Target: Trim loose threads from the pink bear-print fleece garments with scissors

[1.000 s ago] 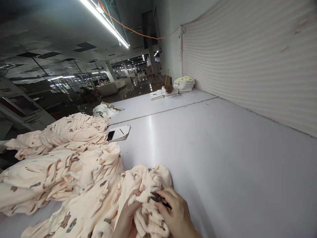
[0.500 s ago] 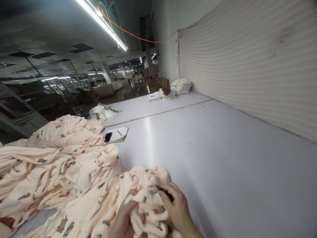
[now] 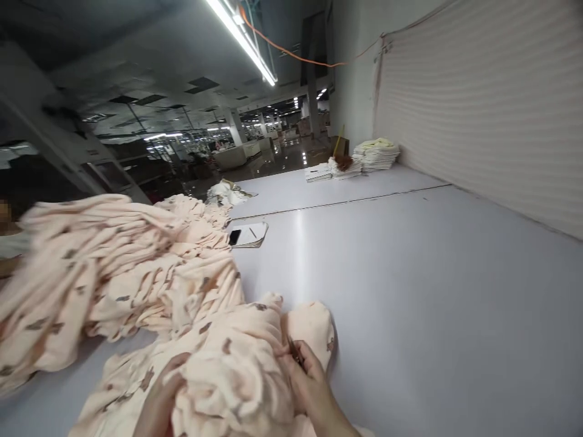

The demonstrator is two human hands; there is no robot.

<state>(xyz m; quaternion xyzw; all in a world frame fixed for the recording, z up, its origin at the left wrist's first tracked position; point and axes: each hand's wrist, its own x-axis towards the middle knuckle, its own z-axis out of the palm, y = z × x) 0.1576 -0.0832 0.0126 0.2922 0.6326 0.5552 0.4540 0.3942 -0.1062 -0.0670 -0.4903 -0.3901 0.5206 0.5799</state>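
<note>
A bunched peach fleece garment (image 3: 246, 358) with small brown prints lies at the front of the table. My left hand (image 3: 166, 388) is closed on its left side, the fingertips partly buried in the folds. In my right hand (image 3: 307, 376) are small dark thread snips (image 3: 295, 351), their pointed tip facing up and away from me. The right fingers also touch the cloth at the garment's right side. A rounded flap of the same cloth (image 3: 312, 328) lies just behind my right hand.
A large heap of the same cloth (image 3: 150, 249) covers the left side. Beyond it are a notepad (image 3: 255, 233) with a phone (image 3: 234, 237), white scraps (image 3: 228, 193) and stacked white pieces (image 3: 376, 156). A person's sleeve (image 3: 13, 244) shows at the left edge. A striped curtain (image 3: 483, 121) hangs right.
The view has swung left. The garment is turned over and spread further, with a smoother side up. Part of the heap on the left has been lifted and shifted beside the other person.
</note>
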